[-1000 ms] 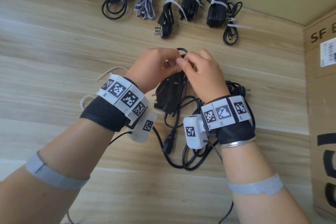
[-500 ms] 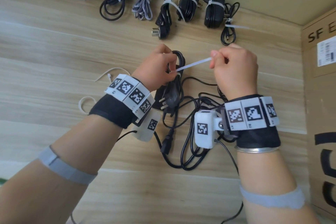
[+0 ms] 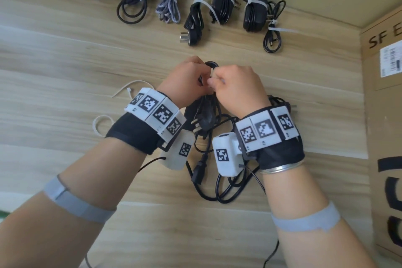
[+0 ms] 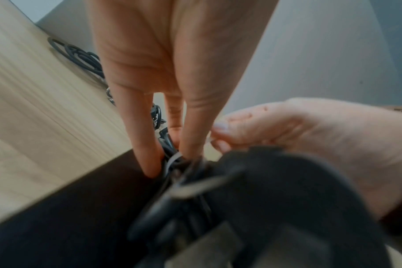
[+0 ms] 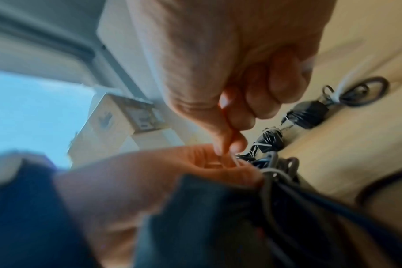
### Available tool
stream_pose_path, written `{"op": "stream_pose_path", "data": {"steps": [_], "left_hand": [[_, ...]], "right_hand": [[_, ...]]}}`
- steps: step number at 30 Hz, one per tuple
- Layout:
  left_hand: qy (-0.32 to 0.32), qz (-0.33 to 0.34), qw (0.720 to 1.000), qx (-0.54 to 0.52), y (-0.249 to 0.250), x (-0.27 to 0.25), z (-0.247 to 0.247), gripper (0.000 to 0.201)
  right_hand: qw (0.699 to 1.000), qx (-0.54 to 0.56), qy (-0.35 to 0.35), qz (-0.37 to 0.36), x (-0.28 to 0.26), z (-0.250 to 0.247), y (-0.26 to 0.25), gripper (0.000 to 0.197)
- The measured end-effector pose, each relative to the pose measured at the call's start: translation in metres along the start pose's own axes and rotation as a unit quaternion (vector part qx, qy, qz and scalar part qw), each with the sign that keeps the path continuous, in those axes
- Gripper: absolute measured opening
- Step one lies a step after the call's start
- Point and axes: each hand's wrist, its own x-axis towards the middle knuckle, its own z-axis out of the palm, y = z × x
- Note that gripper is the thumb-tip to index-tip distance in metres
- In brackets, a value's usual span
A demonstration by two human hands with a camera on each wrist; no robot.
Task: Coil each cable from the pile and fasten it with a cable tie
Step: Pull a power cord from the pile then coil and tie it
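Note:
A coiled black power cable [image 3: 206,113] with a plug is held up over the wooden table, in the middle of the head view. My left hand [image 3: 187,80] grips the top of the coil, its fingers [image 4: 149,159] pressed on either side of the strands. A white cable tie [image 4: 173,159] is wrapped round the coil there. My right hand [image 3: 232,85] is right against the left one, with thumb and forefinger [image 5: 227,150] pinching the tie close to the bundle. The tie's head is hidden between the hands.
Loose black cables [image 3: 226,189] lie under my wrists. Several tied bundles [image 3: 196,13] line the table's far edge. Two spare white ties [image 3: 130,88] lie to the left. A cardboard box [image 3: 385,115] stands along the right side.
Half a second ago my right hand had drawn the tie's tail out to the right. It has come back to the left hand and pinches the tie near the coil.

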Motion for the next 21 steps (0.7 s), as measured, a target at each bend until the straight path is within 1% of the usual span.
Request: {"op": "stream_pose_path", "data": {"steps": [2, 7, 10, 12, 14, 15, 17, 19, 21], "left_hand": [[0.001, -0.01, 1.0, 0.008, 0.0, 0.001, 0.002, 0.013], [-0.018, -0.028, 0.999, 0.014, 0.004, 0.001, 0.004, 0.012], [-0.027, -0.034, 0.999, 0.025, 0.006, 0.001, 0.003, 0.014], [-0.028, -0.024, 0.999, 0.028, 0.008, 0.0, -0.001, 0.013], [-0.024, 0.002, 1.0, 0.009, 0.013, -0.004, -0.007, 0.014], [-0.017, 0.013, 1.0, -0.012, 0.017, -0.006, -0.01, 0.014], [-0.007, 0.024, 0.999, -0.044, 0.027, -0.008, -0.015, 0.015], [0.004, 0.036, 0.998, -0.059, 0.037, -0.007, -0.017, 0.015], [0.02, 0.048, 0.997, -0.063, 0.045, -0.003, -0.018, 0.015]], "right_hand": [[1.0, -0.001, 0.018, -0.002, -0.003, -0.001, -0.001, 0.029], [1.0, 0.006, 0.023, -0.004, -0.008, -0.006, -0.003, 0.033], [0.999, 0.018, 0.042, -0.012, -0.011, -0.004, 0.001, 0.028], [0.998, 0.023, 0.059, -0.027, -0.015, -0.006, 0.01, 0.024], [0.995, 0.056, 0.068, -0.038, -0.019, -0.009, 0.022, 0.021], [0.993, 0.073, 0.085, -0.047, -0.021, -0.011, 0.028, 0.019], [0.985, 0.078, 0.14, -0.06, -0.025, -0.014, 0.034, 0.014], [0.979, 0.081, 0.179, -0.054, -0.029, -0.018, 0.036, 0.014], [0.979, 0.105, 0.168, -0.04, -0.033, -0.022, 0.034, 0.018]]}}
